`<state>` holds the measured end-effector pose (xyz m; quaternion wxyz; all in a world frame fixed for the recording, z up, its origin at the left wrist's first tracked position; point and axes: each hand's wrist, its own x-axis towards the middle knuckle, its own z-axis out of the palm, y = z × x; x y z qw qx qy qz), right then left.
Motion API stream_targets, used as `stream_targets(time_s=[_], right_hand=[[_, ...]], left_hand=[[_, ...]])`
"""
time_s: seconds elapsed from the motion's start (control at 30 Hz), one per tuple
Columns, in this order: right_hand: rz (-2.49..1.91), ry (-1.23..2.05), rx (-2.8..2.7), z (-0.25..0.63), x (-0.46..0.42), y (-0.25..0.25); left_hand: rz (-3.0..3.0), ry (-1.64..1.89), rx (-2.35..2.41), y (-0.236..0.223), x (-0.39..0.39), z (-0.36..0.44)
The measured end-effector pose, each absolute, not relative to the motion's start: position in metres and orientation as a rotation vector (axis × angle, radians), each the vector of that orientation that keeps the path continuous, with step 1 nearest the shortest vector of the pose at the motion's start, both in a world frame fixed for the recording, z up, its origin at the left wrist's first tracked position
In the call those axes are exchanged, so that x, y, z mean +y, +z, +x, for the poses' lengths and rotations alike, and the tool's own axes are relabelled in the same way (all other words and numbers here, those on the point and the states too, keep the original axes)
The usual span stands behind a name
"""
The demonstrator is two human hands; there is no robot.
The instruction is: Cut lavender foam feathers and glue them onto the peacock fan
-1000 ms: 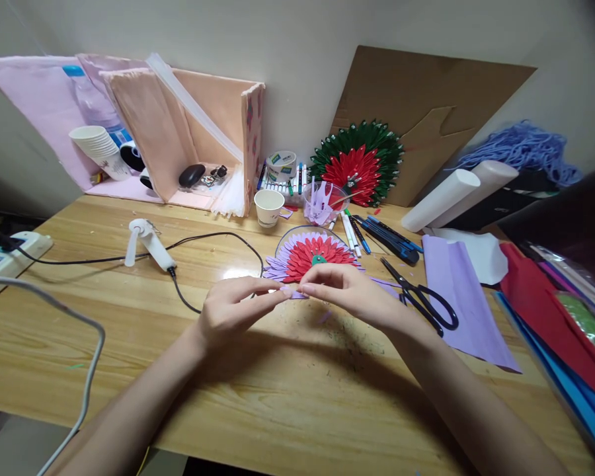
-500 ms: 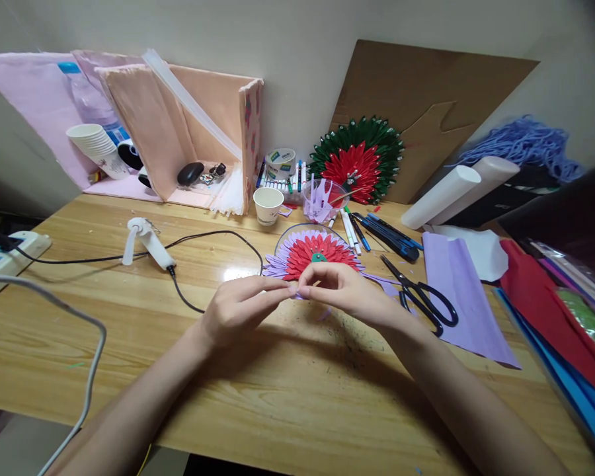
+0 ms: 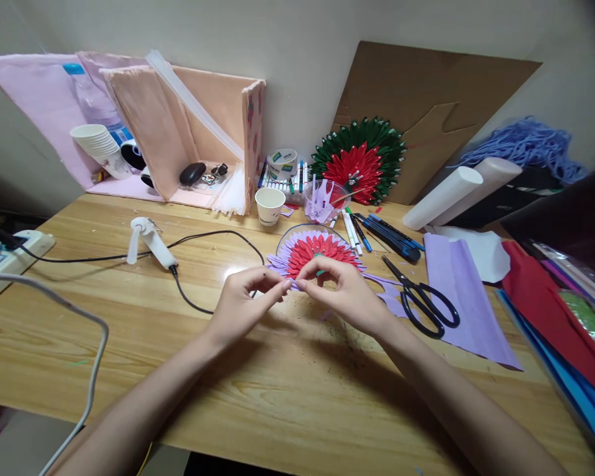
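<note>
Table [image 3: 277, 410] bears scissors [image 3: 412, 287]; right hand [image 3: 348, 296] partly hides purple-edged flower [image 3: 313, 251]

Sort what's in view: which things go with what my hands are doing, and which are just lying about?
Probably part of the job:
- small purple piece, held
- purple-and-red flower
- purple sheet
- scissors

Seemingly just lying about:
- mouse
- bottle
- stacked cups
- blue yarn
</note>
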<state>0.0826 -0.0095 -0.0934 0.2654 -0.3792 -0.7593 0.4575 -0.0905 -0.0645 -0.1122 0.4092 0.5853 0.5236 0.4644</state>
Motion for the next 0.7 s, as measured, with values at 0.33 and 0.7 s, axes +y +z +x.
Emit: stream_targets(time_s=[0.33,0.7], right_hand=[[-1.010,1.440,-2.037,0.0824,-0.0073,-0.0900],[-1.064,1.678,-1.918,0.0828,-0.0069,-0.0917]], left_hand=[[1.644,1.098,1.327,-0.1085,-0.0631,-0.0923],[1.607,1.090,1.290,-0.1132,-0.0614,-0.0932]])
